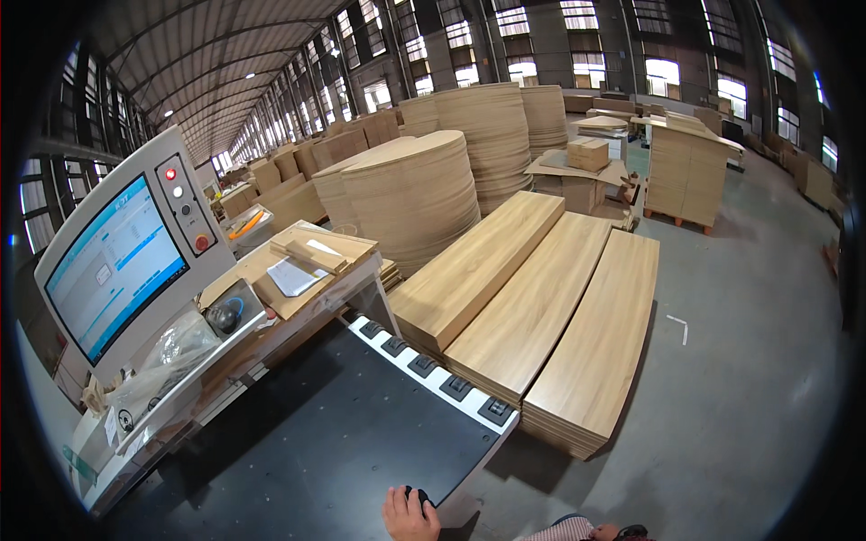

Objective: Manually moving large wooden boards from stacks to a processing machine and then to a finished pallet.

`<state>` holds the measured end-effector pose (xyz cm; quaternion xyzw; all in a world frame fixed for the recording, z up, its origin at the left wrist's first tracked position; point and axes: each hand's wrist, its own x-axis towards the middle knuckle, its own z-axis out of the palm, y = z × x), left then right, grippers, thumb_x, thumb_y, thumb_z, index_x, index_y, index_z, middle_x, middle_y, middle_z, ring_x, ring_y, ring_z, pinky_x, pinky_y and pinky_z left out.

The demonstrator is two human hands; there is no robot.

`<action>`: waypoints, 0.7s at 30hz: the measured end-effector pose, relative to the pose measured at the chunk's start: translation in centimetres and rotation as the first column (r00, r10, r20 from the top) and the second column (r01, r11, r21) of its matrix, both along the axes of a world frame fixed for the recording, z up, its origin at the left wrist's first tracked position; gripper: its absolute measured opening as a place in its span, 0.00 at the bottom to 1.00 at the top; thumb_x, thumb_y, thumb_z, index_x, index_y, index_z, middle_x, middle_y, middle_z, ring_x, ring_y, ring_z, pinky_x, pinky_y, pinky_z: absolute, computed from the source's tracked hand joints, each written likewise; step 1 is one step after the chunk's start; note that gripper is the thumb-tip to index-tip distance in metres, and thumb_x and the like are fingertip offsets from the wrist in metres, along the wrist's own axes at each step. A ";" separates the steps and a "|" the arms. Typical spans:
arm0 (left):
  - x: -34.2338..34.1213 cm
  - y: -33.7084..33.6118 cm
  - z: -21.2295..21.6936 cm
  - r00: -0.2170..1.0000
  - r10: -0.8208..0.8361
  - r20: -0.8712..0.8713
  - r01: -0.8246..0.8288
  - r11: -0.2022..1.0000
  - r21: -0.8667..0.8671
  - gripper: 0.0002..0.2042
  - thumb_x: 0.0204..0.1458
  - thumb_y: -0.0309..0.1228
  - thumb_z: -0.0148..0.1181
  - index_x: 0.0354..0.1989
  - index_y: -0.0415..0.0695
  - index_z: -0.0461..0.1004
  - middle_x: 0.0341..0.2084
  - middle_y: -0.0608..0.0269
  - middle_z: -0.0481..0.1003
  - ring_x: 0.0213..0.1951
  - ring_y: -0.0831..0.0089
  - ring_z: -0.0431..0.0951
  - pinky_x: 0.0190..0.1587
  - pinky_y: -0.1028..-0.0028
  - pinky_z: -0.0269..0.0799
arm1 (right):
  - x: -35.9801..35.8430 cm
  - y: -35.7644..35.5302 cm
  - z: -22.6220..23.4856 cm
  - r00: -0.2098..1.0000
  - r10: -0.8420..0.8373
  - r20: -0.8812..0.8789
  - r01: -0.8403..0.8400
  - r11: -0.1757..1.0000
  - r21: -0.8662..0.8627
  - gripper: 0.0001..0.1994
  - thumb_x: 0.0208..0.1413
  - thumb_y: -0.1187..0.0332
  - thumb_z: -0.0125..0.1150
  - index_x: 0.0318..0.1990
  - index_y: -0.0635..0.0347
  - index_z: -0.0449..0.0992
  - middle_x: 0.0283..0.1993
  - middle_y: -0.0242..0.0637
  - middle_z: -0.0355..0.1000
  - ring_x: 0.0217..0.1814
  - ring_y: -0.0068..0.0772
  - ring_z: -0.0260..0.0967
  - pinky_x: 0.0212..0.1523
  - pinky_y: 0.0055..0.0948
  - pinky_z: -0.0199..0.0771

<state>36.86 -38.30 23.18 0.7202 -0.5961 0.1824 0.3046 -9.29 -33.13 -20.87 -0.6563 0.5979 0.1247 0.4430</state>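
Note:
My left hand (410, 518) is at the near edge of a black machine table (316, 433). Its fingers curl over a small dark rounded thing (420, 495) at the table's corner, mostly covered by the hand. Down at the lower rim, farther right, my right hand (606, 532) shows only in part beside a striped sleeve (561, 529). What its fingers do is cut off by the picture's edge, and a dark item next to it cannot be made out.
Three stacks of wood-grain panels, a taller one (487, 270), a middle one (541, 298) and a right one (600, 338), stand beyond the table's roller strip (424, 365). At left are a control screen (117, 266) and a wooden shelf (271, 275). Curved board stacks (410, 198) rise behind.

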 end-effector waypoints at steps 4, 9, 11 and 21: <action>0.0 0.2 0.0 1.000 0.003 -0.003 -0.003 1.000 0.001 0.12 0.43 0.28 0.54 0.38 0.41 0.71 0.43 0.53 0.68 0.48 0.51 0.66 0.50 0.60 0.62 | -0.4 1.3 1.2 0.999 0.027 -0.028 -0.030 0.995 -0.099 0.14 0.46 0.65 0.44 0.27 0.63 0.76 0.23 0.47 0.72 0.26 0.44 0.71 0.28 0.40 0.69; 0.4 0.3 -0.3 1.000 0.005 0.010 -0.005 1.000 -0.020 0.13 0.43 0.28 0.54 0.40 0.41 0.70 0.42 0.53 0.68 0.48 0.52 0.66 0.50 0.60 0.61 | 3.5 0.3 10.9 0.876 -0.471 0.105 0.474 0.880 -0.006 0.15 0.45 0.64 0.42 0.25 0.65 0.75 0.21 0.49 0.71 0.24 0.44 0.69 0.26 0.40 0.67; 0.2 0.0 0.1 1.000 0.001 0.002 -0.001 1.000 -0.004 0.14 0.43 0.28 0.54 0.40 0.41 0.70 0.42 0.53 0.68 0.48 0.52 0.66 0.50 0.60 0.60 | 4.3 0.2 14.6 0.857 -0.501 0.122 0.509 0.860 -0.038 0.16 0.45 0.64 0.42 0.25 0.66 0.75 0.20 0.49 0.70 0.23 0.44 0.69 0.25 0.41 0.66; -0.2 -0.1 -0.2 0.997 0.076 0.012 -0.076 0.997 0.002 0.13 0.43 0.28 0.54 0.40 0.41 0.70 0.43 0.53 0.68 0.49 0.52 0.65 0.50 0.59 0.60 | -0.4 1.6 -2.2 0.997 -0.077 -0.007 0.077 0.995 -0.071 0.11 0.46 0.67 0.48 0.27 0.62 0.76 0.22 0.47 0.72 0.25 0.45 0.70 0.28 0.43 0.68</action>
